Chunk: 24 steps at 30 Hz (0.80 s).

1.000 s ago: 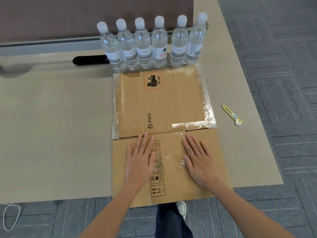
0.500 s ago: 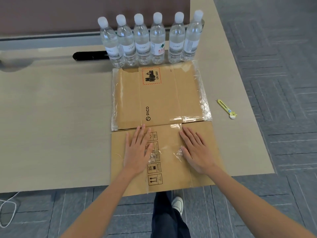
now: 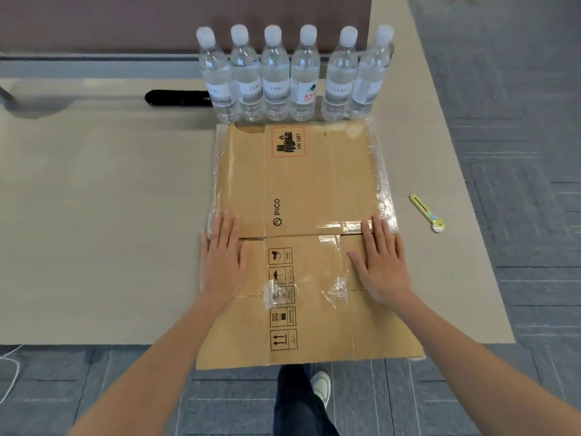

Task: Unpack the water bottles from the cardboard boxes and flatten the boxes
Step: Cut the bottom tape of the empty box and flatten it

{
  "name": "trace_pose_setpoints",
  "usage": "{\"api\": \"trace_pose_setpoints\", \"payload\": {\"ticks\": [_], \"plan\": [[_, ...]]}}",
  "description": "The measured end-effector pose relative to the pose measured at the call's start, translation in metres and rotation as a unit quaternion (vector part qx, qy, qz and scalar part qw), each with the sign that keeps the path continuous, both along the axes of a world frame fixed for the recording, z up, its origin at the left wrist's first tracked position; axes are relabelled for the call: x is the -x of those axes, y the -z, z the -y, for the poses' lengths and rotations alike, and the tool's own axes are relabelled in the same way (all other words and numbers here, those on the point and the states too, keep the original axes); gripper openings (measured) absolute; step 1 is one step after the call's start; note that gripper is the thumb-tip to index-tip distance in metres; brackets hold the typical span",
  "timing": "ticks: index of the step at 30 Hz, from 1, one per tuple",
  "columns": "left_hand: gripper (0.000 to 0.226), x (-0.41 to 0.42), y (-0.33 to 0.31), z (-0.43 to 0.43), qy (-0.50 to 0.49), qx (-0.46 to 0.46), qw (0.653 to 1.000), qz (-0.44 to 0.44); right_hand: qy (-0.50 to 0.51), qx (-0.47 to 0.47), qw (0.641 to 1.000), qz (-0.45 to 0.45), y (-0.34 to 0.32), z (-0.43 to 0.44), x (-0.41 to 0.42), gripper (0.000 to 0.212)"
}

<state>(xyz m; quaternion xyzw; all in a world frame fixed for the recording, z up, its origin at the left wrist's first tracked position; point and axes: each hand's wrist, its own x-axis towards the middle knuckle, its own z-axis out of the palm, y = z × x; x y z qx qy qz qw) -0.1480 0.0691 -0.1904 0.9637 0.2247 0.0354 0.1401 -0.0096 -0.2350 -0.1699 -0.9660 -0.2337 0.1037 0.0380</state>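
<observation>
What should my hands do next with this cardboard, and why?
Probably press both palms down along the seam. The left hand and right hand lie flat at the outer edges of the flattened cardboard, the six bottles already stand behind it, and its near end overhangs the table.

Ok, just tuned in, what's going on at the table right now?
A person presses the left hand and right hand flat on the flattened cardboard, near its two side edges. Six water bottles stand unpacked in a row behind it. A yellow cutter lies to the right, untouched.
</observation>
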Motion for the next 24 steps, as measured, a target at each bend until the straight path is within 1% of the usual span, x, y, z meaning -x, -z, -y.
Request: {"api": "trace_pose_setpoints", "payload": {"ticks": [5,11,14,17,19,21,22,24], "plan": [[0.059,0.002,0.001,0.0,0.001,-0.013,1.0,0.009,-0.001,0.0,0.999,0.032,0.004,0.001,0.002,0.07],[0.059,0.002,-0.001,0.0,0.004,-0.004,1.0,0.003,0.005,-0.007,1.0,0.011,0.0,0.0,0.002,0.073],[0.057,0.004,-0.004,-0.008,0.023,0.039,0.999,0.006,0.012,-0.014,0.999,-0.027,-0.006,-0.001,-0.001,0.077],[0.061,0.002,-0.018,-0.019,0.037,0.106,0.994,0.01,0.044,-0.067,0.995,-0.055,-0.019,-0.007,-0.004,0.074],[0.065,0.001,-0.029,-0.023,-0.009,0.147,0.989,0.027,0.112,-0.127,0.985,-0.033,-0.031,-0.01,-0.001,0.069],[0.06,0.004,-0.037,-0.021,-0.112,0.162,0.979,0.055,0.185,-0.155,0.971,0.007,-0.041,-0.01,0.003,0.062],[0.052,0.006,-0.04,-0.021,-0.163,0.171,0.97,0.063,0.209,-0.162,0.964,0.006,-0.044,-0.008,0.005,0.058],[0.038,0.008,-0.043,-0.017,-0.224,0.192,0.954,0.055,0.257,-0.194,0.945,-0.057,-0.047,-0.003,0.004,0.058]]}}
